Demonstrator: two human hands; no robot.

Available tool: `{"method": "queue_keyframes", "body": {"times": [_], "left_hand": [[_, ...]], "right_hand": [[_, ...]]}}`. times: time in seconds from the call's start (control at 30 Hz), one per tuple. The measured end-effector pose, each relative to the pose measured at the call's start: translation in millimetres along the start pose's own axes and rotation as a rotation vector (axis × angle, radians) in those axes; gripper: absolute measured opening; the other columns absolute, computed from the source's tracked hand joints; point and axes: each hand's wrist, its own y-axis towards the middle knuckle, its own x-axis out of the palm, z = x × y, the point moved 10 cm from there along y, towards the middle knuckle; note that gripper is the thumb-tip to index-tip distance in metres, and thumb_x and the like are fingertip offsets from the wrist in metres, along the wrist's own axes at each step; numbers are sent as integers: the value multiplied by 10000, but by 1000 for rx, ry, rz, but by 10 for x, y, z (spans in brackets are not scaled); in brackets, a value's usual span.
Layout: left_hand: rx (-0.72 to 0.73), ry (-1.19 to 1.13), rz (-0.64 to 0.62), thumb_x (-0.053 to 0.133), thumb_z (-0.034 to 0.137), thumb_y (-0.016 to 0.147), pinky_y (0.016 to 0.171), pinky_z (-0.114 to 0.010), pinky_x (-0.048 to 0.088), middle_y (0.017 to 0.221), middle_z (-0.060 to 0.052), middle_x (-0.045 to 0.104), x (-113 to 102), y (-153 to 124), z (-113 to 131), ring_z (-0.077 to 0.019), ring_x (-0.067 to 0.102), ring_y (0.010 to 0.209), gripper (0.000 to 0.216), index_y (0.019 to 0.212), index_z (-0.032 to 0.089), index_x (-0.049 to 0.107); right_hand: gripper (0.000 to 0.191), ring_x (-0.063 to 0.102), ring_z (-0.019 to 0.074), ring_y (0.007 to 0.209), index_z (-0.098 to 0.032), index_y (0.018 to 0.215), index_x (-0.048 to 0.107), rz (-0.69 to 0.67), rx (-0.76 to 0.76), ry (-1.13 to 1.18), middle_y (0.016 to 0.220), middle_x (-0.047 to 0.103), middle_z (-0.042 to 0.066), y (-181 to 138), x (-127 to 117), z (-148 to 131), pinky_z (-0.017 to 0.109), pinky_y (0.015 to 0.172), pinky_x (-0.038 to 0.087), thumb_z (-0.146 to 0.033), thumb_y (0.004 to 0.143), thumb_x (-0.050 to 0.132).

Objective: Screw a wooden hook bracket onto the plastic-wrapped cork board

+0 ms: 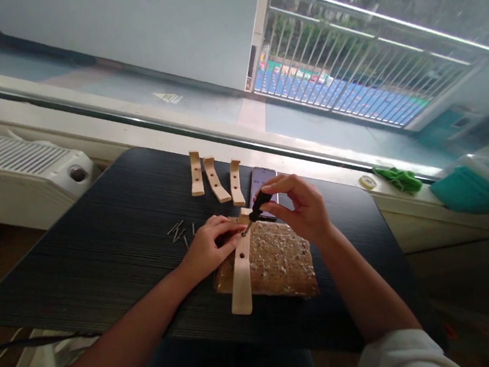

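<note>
Head view (the only one). Wooden strip (241, 278) lies lengthwise over a brown plastic-wrapped slab (280, 262), front-centre of the dark table (102, 252). The slab prob. acts as a pad, keeping the strip off the tabletop. L hand (207, 248) rests on the strip's far end, fingers curled & pressed together on it, apparently pinning it so it can't swing. R hand (302, 206) sits just above, thumb + fingertips pinching the black handle of a small screwdriver (259, 204). The tip angles down to the strip's top end beside the L fingers; can't tell if a screw's under it. Loose screws (180, 232) lie just left of L hand, handy. Three spare strips (215, 178) & a phone (262, 180) lie beyond, toward the window.
</note>
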Motion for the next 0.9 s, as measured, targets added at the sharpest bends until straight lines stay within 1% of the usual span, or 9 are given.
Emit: {"method": "queue_keyframes", "body": {"times": [0.2,0.3,0.37,0.57,0.73,0.8,0.9], "left_hand": [[-1,5,5,589,223,821,761,-308,499,868,-52,660,3,0,-7,-187,603,844,199,953,194,735],[1,12,9,588,224,821,763,-309,500,861,-50,660,2,0,-1,-189,604,846,198,952,196,734],[4,21,9,587,225,822,765,-310,500,859,-49,660,4,0,4,-189,601,844,198,953,196,733],[-7,33,3,582,234,824,783,-318,503,872,-44,661,9,2,-3,-188,600,850,201,957,208,731],[-4,30,-2,588,235,827,800,-327,499,885,-48,661,16,-9,-3,-192,602,868,197,959,195,729],[-8,26,-4,586,237,829,794,-326,499,884,-48,658,20,-9,-7,-192,602,866,199,962,194,728],[-20,22,-3,586,237,824,784,-323,500,876,-43,651,20,-4,-12,-188,600,850,202,961,205,730]], "right_hand": [[162,650,126,785,-236,945,570,59,-70,-104,874,657,11,-3,-14,-61,287,658,558,-269,821,669],[185,642,120,761,-240,948,557,90,-133,-144,878,647,10,-20,-18,-128,279,626,550,-237,810,681],[200,631,113,741,-245,956,545,96,-145,-164,882,637,8,-34,-12,-133,274,607,542,-234,812,682],[237,582,106,681,-259,936,485,106,-86,-170,865,599,-8,-56,19,-28,277,551,510,-345,816,671],[256,552,95,667,-265,923,477,140,-88,-125,870,581,-14,-56,17,-37,271,555,477,-327,799,692],[264,542,92,646,-267,921,469,139,-47,-121,898,600,-6,-56,24,-8,272,540,469,-347,798,689],[281,521,84,602,-271,910,430,117,74,-77,934,649,3,-63,69,96,273,518,459,-394,807,661]]}}
